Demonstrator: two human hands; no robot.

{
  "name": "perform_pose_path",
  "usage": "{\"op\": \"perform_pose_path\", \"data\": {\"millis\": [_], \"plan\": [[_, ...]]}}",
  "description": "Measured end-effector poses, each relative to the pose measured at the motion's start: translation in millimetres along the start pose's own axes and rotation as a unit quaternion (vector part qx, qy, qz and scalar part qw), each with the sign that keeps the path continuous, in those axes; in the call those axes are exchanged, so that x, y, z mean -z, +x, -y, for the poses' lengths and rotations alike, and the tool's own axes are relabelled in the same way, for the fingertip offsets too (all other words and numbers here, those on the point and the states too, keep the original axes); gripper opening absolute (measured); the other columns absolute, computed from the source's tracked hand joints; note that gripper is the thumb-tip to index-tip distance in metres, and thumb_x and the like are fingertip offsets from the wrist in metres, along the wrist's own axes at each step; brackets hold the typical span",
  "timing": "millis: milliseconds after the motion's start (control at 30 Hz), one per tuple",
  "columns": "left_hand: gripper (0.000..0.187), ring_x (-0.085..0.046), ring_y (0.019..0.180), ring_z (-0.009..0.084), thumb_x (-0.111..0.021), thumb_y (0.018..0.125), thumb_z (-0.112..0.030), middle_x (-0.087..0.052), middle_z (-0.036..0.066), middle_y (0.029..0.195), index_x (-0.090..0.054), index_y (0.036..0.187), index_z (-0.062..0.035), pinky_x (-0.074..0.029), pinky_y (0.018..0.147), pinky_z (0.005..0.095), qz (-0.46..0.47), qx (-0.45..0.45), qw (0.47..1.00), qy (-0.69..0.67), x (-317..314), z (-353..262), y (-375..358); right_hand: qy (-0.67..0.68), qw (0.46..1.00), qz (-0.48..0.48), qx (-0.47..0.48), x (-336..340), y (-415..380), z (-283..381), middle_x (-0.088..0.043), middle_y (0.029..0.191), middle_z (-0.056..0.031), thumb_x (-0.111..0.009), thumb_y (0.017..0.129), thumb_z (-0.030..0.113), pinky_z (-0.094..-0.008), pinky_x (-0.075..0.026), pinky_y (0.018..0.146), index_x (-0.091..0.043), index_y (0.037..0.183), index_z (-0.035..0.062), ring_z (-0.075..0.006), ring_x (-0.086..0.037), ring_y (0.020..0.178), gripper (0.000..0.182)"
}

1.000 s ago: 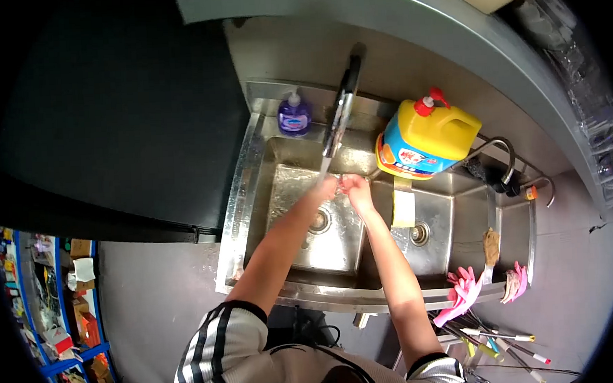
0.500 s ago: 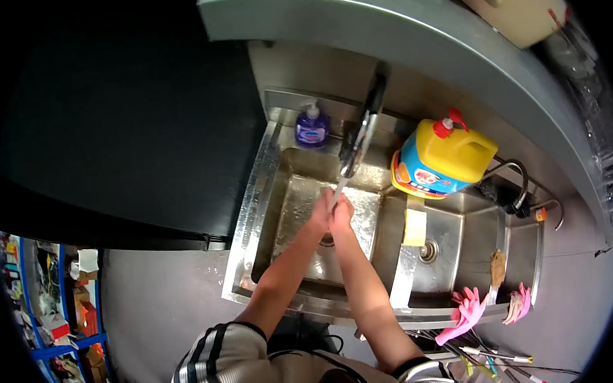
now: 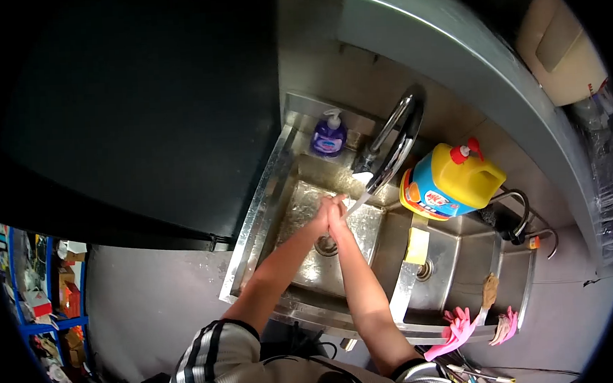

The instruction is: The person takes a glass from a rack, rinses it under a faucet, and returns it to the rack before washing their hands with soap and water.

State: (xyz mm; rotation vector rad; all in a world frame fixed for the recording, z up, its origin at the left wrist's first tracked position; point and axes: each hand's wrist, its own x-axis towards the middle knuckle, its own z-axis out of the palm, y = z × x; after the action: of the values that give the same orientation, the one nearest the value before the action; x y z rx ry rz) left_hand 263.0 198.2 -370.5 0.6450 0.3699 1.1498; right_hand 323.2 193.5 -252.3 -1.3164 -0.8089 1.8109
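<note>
My left hand (image 3: pixel 322 212) and my right hand (image 3: pixel 336 218) are pressed together over the left sink basin (image 3: pixel 297 223). Some fingers of the left hand stretch out across the right; the fingers of the right are mostly hidden in the overlap. No object shows between them. From the chrome faucet (image 3: pixel 392 162) a stream of water (image 3: pixel 358 203) falls just beside my right hand. Behind the basin stands a purple pump soap bottle (image 3: pixel 328 135). To the right is a large yellow detergent jug (image 3: pixel 460 176) with a red pump.
A yellow sponge (image 3: pixel 417 245) lies on the divider before the second basin (image 3: pixel 453 253). Pink rubber gloves (image 3: pixel 458 328) and a brown-headed brush (image 3: pixel 489 290) rest along the right front edge. A metal shelf (image 3: pixel 450 41) overhangs the back; a dark panel (image 3: pixel 139 123) stands left.
The camera view has turned, so the sink fittings appear shifted. My hands have moved from directly under the stream to its left side, and they remain together.
</note>
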Motion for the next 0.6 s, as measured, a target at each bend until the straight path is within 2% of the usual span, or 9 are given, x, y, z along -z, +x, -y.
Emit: {"op": "perform_pose_path", "data": {"millis": [67,167,267,300,400,433,533,567,600], "plan": [[0.046,-0.050,0.092,0.0168,-0.041,0.085,-0.037,-0.051,0.007,0.106,-0.042,0.118,-0.0042,-0.039,0.085,0.0298,-0.175,-0.011,0.982,-0.072,-18,10,3,-0.062,0.983,-0.102,0.139,14,17,-23,-0.052,0.070,-0.0066,-0.054,0.080,0.021,-0.0282,-0.040,0.057,-0.053,0.084,0.0005,-0.0141,-0.050,0.068,0.021],[0.036,-0.050,0.093,0.0199,-0.038,0.089,-0.026,-0.050,0.008,0.109,-0.042,0.118,-0.0066,-0.040,0.084,0.0315,-0.193,-0.081,0.962,0.178,6,29,4,-0.085,0.977,-0.183,0.076,0,-9,-2,-0.053,0.081,-0.0108,-0.059,0.078,0.022,-0.0312,-0.044,0.059,-0.047,0.096,0.0011,-0.0199,-0.052,0.070,0.030],[0.035,-0.051,0.091,0.0230,-0.039,0.088,-0.023,-0.048,0.009,0.111,-0.039,0.121,-0.0134,-0.042,0.082,0.0353,-0.227,-0.020,0.969,-0.092,-22,7,-1,-0.034,0.942,-0.327,0.071,-38,-48,28,-0.057,0.069,-0.0087,-0.063,0.075,0.006,-0.0268,-0.046,0.067,-0.050,0.096,-0.0050,-0.0178,-0.056,0.073,0.027],[0.036,-0.051,0.091,0.0241,-0.040,0.087,-0.022,-0.048,0.009,0.111,-0.038,0.122,-0.0156,-0.043,0.081,0.0365,-0.239,-0.015,0.956,-0.172,-40,-3,-5,0.132,0.943,-0.306,-0.021,-44,-47,39,-0.058,0.077,-0.0129,-0.060,0.075,0.000,-0.0259,-0.048,0.065,-0.050,0.093,-0.0064,-0.0216,-0.057,0.073,0.022],[0.040,-0.052,0.089,0.0273,-0.041,0.086,-0.019,-0.047,0.009,0.112,-0.034,0.125,-0.0224,-0.045,0.078,0.0403,-0.276,-0.044,0.924,-0.262,-87,-25,-16,0.384,0.903,-0.174,0.081,-30,-20,20,-0.057,0.084,-0.0161,-0.054,0.081,0.004,-0.0269,-0.051,0.064,-0.048,0.091,-0.0075,-0.0237,-0.057,0.073,0.017],[0.042,-0.052,0.088,0.0284,-0.042,0.086,-0.018,-0.046,0.009,0.113,-0.033,0.127,-0.0247,-0.046,0.077,0.0415,-0.284,-0.053,0.920,-0.264,-97,-31,-17,0.217,0.955,-0.047,0.198,-11,-11,-3,-0.056,0.087,-0.0171,-0.047,0.087,0.012,-0.0268,-0.052,0.065,-0.048,0.089,-0.0065,-0.0224,-0.058,0.072,0.019],[0.044,-0.049,0.094,0.0227,-0.043,0.087,-0.023,-0.044,0.005,0.115,-0.030,0.129,-0.0234,-0.043,0.080,0.0369,-0.268,-0.042,0.937,-0.220,-95,-28,-17,0.423,0.901,-0.096,-0.027,-29,-19,36,-0.056,0.087,-0.0163,-0.041,0.090,0.021,-0.0258,-0.051,0.067,-0.048,0.086,-0.0042,-0.0202,-0.057,0.072,0.026],[0.045,-0.048,0.097,0.0201,-0.044,0.088,-0.025,-0.043,0.002,0.117,-0.028,0.130,-0.0214,-0.041,0.082,0.0340,-0.265,-0.028,0.940,-0.213,-92,-23,-18,0.420,0.901,-0.063,-0.089,-10,23,4,-0.057,0.080,-0.0137,-0.042,0.089,0.028,-0.0257,-0.050,0.060,-0.051,0.079,0.0016,-0.0189,-0.057,0.068,0.030],[0.045,-0.047,0.096,0.0177,-0.045,0.088,-0.031,-0.043,0.001,0.116,-0.031,0.129,-0.0205,-0.041,0.081,0.0321,-0.277,0.027,0.936,-0.215,-118,-44,-25,0.380,0.918,-0.086,-0.075,5,47,-14,-0.058,0.076,-0.0117,-0.042,0.088,0.030,-0.0279,-0.049,0.057,-0.051,0.077,0.0040,-0.0185,-0.057,0.066,0.030]]}}
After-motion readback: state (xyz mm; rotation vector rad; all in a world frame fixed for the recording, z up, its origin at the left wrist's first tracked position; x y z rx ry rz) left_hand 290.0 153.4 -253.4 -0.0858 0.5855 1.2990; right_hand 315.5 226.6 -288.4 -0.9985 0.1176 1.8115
